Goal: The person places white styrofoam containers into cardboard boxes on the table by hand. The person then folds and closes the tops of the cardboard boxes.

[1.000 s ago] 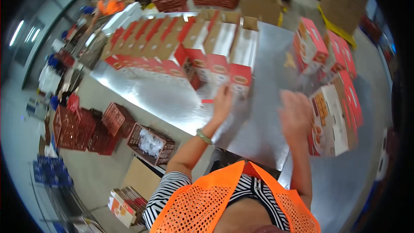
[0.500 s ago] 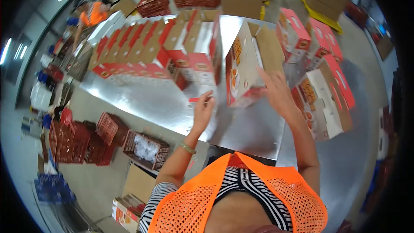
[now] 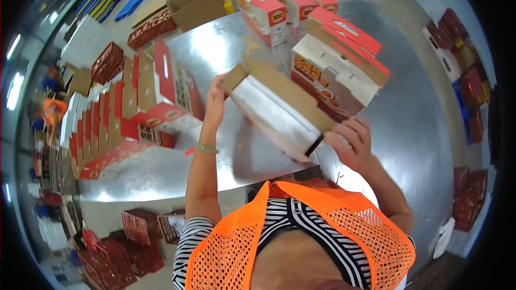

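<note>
An open cardboard box (image 3: 277,104) lies tilted between my hands above the metal table, its flaps spread and a silvery-white lining showing inside. My left hand (image 3: 216,92) grips its left end at the corner. At the opposite end, my right hand (image 3: 350,138) has its fingers curled round the edge of the box beside a dark strip. Just beyond the right hand stands a printed carton (image 3: 333,83) with its top open. To the left, a row of red-and-brown cartons (image 3: 115,121) stands with tops open.
Closed red-topped cartons (image 3: 262,13) stand at the table's far side. The metal table (image 3: 408,102) curves round to the right. Red plastic crates (image 3: 137,225) sit on the floor at left, and a large empty brown box (image 3: 198,8) stands behind the table. Workers are far left.
My view has swung to the right. The box has turned from upright to slanting crosswise. My left hand has moved from above the table onto its left end; my right hand now holds the other end.
</note>
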`<state>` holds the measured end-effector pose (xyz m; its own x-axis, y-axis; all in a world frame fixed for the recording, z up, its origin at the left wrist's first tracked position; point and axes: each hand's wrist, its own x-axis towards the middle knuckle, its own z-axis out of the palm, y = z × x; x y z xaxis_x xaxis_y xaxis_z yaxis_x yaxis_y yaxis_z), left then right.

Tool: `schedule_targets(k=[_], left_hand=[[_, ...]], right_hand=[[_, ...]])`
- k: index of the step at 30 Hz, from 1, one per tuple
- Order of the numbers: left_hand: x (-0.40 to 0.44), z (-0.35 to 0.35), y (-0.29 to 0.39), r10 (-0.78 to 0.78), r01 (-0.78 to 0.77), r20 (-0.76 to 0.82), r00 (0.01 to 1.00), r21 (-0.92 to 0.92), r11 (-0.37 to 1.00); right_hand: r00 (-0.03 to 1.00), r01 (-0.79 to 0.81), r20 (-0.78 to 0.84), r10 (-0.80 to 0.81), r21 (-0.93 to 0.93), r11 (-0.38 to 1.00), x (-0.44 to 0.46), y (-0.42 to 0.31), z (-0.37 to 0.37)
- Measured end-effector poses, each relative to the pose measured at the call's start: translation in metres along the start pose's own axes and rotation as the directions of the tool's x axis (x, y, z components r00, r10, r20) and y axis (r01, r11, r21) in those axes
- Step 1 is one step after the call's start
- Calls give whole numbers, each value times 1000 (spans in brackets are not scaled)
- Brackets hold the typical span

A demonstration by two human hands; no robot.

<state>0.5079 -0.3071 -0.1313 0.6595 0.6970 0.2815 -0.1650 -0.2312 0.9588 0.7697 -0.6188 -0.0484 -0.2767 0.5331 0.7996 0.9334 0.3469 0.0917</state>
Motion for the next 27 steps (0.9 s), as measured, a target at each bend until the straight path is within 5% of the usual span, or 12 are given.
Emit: schedule_targets(k=[5,10,12,14,16,18,20,22,23,25,26,27], left_hand=[[-46,20,9,78,-74,-219,973,24,997],[-144,23,49,19,92,-293,956,360,929],[-173,33,63,-12,150,-329,944,399,905],[-172,49,82,71,197,-441,895,532,824],[-162,31,78,63,270,-408,911,705,655],[-135,36,93,-45,439,-495,868,721,536],[-123,39,96,-64,470,-484,872,795,383],[-118,58,91,228,492,-553,801,826,275],[-107,71,109,457,359,-492,741,865,350],[-125,59,74,433,254,-308,847,951,179],[-134,57,62,381,119,-116,917,993,16],[-126,72,78,326,0,-53,944,987,161]], right_hand=[[832,-529,360,421,293,796,-71,-75,43],[898,-401,288,334,217,890,-59,-28,78],[849,-528,289,443,509,680,-53,-7,81],[899,-427,321,298,491,759,-42,12,87],[755,-655,577,311,660,367,-28,15,95],[812,-568,385,438,694,443,-17,17,104],[508,-740,578,639,673,-21,-16,14,99],[457,-744,538,708,668,-27,-2,-2,102],[540,-770,269,797,540,339,11,-10,99],[808,-589,-35,588,-3,808,17,-11,89],[806,-592,-25,591,-3,806,9,-12,91],[871,-484,101,480,17,875,-1,-15,96]])
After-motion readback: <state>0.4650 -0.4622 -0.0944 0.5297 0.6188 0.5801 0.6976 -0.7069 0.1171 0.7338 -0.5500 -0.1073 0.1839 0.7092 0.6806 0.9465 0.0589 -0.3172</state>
